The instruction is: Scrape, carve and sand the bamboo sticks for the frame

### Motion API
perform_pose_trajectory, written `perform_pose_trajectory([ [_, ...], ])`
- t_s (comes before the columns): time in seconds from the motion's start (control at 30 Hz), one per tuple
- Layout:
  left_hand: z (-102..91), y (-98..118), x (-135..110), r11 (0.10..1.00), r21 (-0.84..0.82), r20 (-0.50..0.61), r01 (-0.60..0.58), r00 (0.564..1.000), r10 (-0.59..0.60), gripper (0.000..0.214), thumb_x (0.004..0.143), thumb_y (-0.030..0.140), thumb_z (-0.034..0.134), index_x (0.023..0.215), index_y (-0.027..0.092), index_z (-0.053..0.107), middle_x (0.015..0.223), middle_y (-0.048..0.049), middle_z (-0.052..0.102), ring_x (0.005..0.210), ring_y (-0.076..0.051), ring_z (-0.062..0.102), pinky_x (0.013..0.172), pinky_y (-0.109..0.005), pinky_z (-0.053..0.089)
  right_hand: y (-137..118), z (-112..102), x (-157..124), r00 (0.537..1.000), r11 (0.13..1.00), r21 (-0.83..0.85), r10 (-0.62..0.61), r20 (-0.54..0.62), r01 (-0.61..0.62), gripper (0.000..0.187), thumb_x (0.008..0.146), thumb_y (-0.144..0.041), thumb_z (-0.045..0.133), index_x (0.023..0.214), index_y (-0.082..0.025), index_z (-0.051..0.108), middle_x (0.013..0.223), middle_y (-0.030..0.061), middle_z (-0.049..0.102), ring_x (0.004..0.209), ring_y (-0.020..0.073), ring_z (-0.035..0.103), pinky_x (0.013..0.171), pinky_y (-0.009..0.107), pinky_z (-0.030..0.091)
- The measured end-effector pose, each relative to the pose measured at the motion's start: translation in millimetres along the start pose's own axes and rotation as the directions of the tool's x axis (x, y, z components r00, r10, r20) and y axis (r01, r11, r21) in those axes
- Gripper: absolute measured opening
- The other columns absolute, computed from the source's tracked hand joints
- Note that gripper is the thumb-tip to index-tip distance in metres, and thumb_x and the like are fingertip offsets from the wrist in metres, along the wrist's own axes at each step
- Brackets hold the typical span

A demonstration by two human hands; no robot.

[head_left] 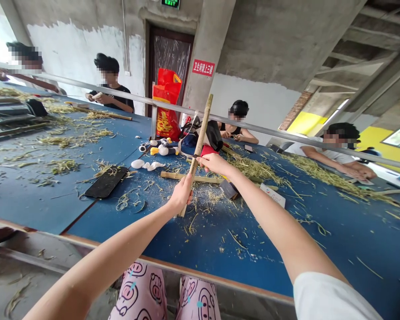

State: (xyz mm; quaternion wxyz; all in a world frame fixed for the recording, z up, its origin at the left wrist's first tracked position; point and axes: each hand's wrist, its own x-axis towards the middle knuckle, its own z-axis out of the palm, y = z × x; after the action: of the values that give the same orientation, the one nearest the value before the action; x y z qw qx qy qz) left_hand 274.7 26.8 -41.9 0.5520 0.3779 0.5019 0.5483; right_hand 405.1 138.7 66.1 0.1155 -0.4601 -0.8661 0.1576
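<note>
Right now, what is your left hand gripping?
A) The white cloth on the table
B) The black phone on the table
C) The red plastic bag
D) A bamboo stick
D. The left hand is closed around the lower part of the bamboo stick, which rises at a slight tilt above the hand.

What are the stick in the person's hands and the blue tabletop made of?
The stick looks like raw bamboo: pale, unvarnished, with fibrous shreds scattered nearby. The blue tabletop seems painted or laminated board, smooth and faintly glossy, though the look leaves that open.
</note>
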Motion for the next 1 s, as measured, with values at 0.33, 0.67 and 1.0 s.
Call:
perform_pose_trajectory([
  [0.33, 0.2, 0.6, 8.6, 0.995, 0.082, 0.067, -0.060, 0.996, 0.055, 0.041, 0.087, 0.063, 0.054, 0.092, 0.023, 0.046, 0.059, 0.0073, 0.047, 0.039, -0.006, 0.041, 0.036, -0.018, 0.032, 2.6, 32.4, -32.2, 0.974, 0.875, -0.484, -0.134, -0.180, 0.031, 0.048, 0.103, -0.045, 0.022, 0.127, -0.027, 0.059, 0.118, 0.0075, 0.070, 0.103, 0.0240, 0.066, 0.082, 0.031, 0.045],
  [0.67, 2.8, 36.5, 36.5, 0.993, -0.118, 0.239, -0.024, 0.970, 0.052, 0.044, 0.077, 0.050, 0.076, 0.088, 0.020, 0.045, 0.074, 0.0051, 0.050, 0.046, -0.002, 0.039, 0.040, -0.017, 0.030, 8.3, 23.8, -26.6, 0.989, 0.940, -0.334, -0.109, -0.100, 0.069, 0.038, 0.099, -0.037, 0.036, 0.117, -0.027, 0.067, 0.107, 0.0048, 0.075, 0.097, 0.0233, 0.068, 0.074, 0.027, 0.045],
  [1.0, 14.2, 22.7, 39.4, 0.992, -0.058, 0.139, -0.115, 0.983, 0.123, 0.039, 0.086, 0.054, 0.064, 0.089, 0.023, 0.041, 0.062, 0.0098, 0.040, 0.039, -0.001, 0.029, 0.037, -0.014, 0.019, 21.6, 23.3, -28.0, 0.984, 0.969, -0.214, -0.146, -0.104, 0.121, 0.040, 0.097, -0.041, 0.042, 0.127, -0.031, 0.067, 0.124, 0.0011, 0.070, 0.110, 0.0234, 0.067, 0.086, 0.029, 0.049],
])
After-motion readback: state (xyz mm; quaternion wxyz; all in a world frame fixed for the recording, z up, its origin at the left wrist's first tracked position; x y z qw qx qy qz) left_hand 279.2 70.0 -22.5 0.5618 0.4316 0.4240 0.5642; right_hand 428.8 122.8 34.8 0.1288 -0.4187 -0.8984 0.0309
